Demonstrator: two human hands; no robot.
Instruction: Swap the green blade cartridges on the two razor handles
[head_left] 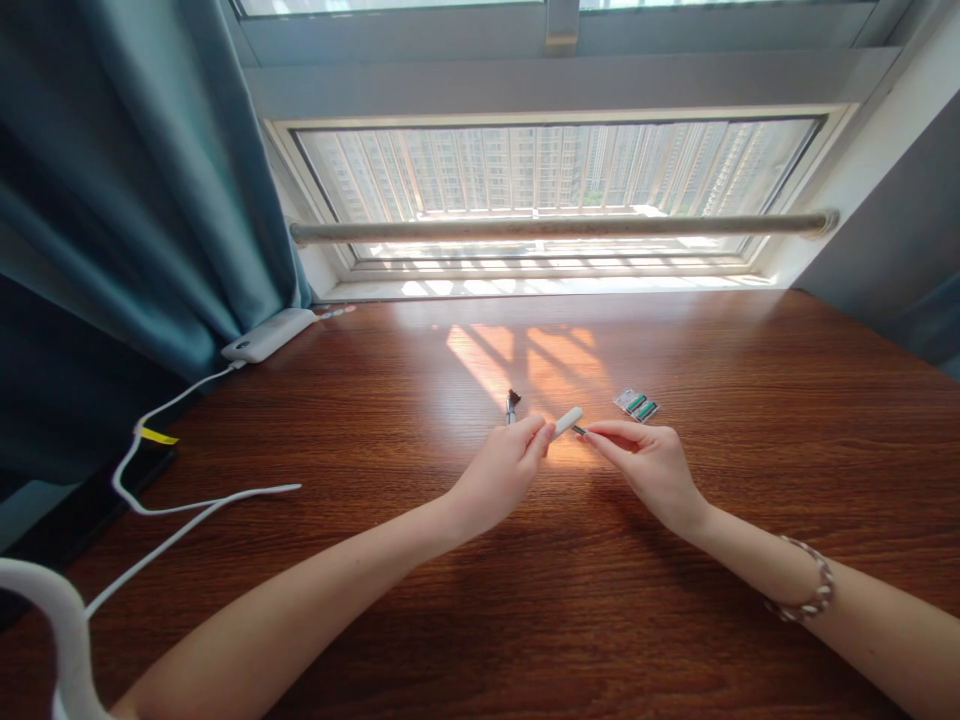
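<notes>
My left hand is closed around a slim white rod-shaped handle, whose rounded far end sticks out to the upper right. My right hand pinches a small, thin, dark greenish piece between thumb and fingertips. That piece is close beside the white handle; whether the two touch I cannot tell. Just beyond my left hand lies a narrow shiny metallic item with a dark brown tip, its near end hidden by the hand. Past my right hand is a clear plastic pack holding small green-and-black pieces.
The brown wooden tabletop reaches a window with a horizontal rail. At the left are a blue curtain, a white box-shaped device, a white cable with a yellow tag, and a curved white tube.
</notes>
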